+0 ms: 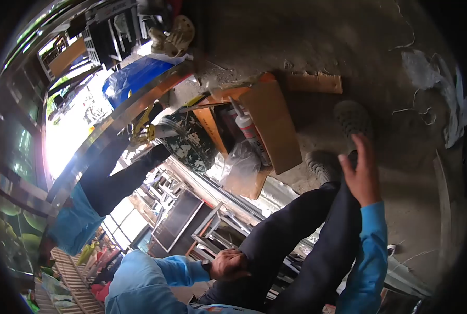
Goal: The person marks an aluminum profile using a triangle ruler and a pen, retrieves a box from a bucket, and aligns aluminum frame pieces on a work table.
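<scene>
My right hand (362, 177) reaches out over my lower leg, near my shoes (351, 119). Its fingers are apart and nothing shows in them. On my thigh (275, 230) rests my left hand (228, 265), fingers curled in; their undersides are hidden. A dark band circles that wrist. Beyond my legs stands an open cardboard box (271, 125), tilted in this view. Inside it lie a white and red sealant tube (248, 130) and a clear plastic bag (242, 162). Beside the box is a rounded item with a mottled dark pattern (189, 142).
A yellow tool (148, 132) lies near a shiny metal edge (105, 125). Behind are a blue container (134, 78) and clogs (175, 37). Crumpled plastic (435, 78) and a cardboard strip (317, 82) lie on the floor. A blue-shirted figure (79, 220) at left may be a reflection.
</scene>
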The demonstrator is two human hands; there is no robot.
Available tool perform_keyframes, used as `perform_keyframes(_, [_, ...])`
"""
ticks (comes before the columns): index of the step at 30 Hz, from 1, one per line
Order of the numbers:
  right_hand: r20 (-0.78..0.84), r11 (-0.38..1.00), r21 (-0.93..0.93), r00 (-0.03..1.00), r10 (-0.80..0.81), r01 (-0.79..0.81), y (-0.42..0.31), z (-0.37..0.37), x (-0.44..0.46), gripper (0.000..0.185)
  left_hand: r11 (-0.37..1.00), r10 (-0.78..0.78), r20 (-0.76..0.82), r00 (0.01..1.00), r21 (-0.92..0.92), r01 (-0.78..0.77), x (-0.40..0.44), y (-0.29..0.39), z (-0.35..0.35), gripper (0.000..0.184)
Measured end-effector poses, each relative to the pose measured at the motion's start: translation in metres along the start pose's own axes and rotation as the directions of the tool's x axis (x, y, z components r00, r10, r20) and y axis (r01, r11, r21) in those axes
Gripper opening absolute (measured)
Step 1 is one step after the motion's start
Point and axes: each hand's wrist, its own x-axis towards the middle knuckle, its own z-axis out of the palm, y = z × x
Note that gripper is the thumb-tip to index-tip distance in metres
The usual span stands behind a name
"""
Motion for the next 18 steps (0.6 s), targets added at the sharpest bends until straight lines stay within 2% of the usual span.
perform_keyframes(4, [0.054,0.981,0.028,0.980,-0.192,0.191,-0.070,0.024,0.030,0.069,0.997,0.055,-0.123,0.991,-0.040,-0.061,-0.012,0.004,0.022,0.035])
perform_keyframes(7, [0.051,0.963,0.033,0.962,-0.267,0.266,-0.130,0.044,0.072,0.076,0.993,0.052,-0.211,0.976,-0.094,-0.073,-0.025,0.006,0.042,0.032])
perform_keyframes(8, [0.001,0.954,0.040,0.954,-0.298,0.298,-0.150,0.055,0.088,0.078,0.992,0.049,-0.242,0.969,-0.105,-0.076,-0.030,0.006,0.050,0.032])
perform_keyframes(9, [-0.045,0.944,0.046,0.944,-0.326,0.328,-0.167,0.068,0.103,0.080,0.988,0.013,-0.262,0.965,-0.148,-0.054,-0.038,0.005,0.062,0.030])
perform_keyframes(11, [-0.012,0.948,-0.032,0.948,-0.319,0.318,-0.190,0.093,0.131,0.082,0.977,-0.039,-0.327,0.944,-0.210,-0.032,-0.049,0.007,0.080,0.030])
perform_keyframes(12, [-0.002,0.946,-0.073,0.948,-0.318,0.317,-0.197,0.103,0.142,0.084,0.971,-0.063,-0.358,0.932,-0.239,-0.026,-0.053,0.006,0.089,0.030])
perform_keyframes(15, [0.235,0.948,-0.130,0.938,-0.256,0.291,-0.196,0.132,0.155,0.079,0.938,-0.153,-0.429,0.890,-0.345,-0.005,-0.072,0.002,0.122,0.030])
perform_keyframes(18, [0.162,0.865,-0.137,0.872,-0.461,0.483,-0.159,0.151,0.164,0.067,0.896,-0.239,-0.456,0.857,-0.445,0.013,-0.086,0.003,0.147,0.029])
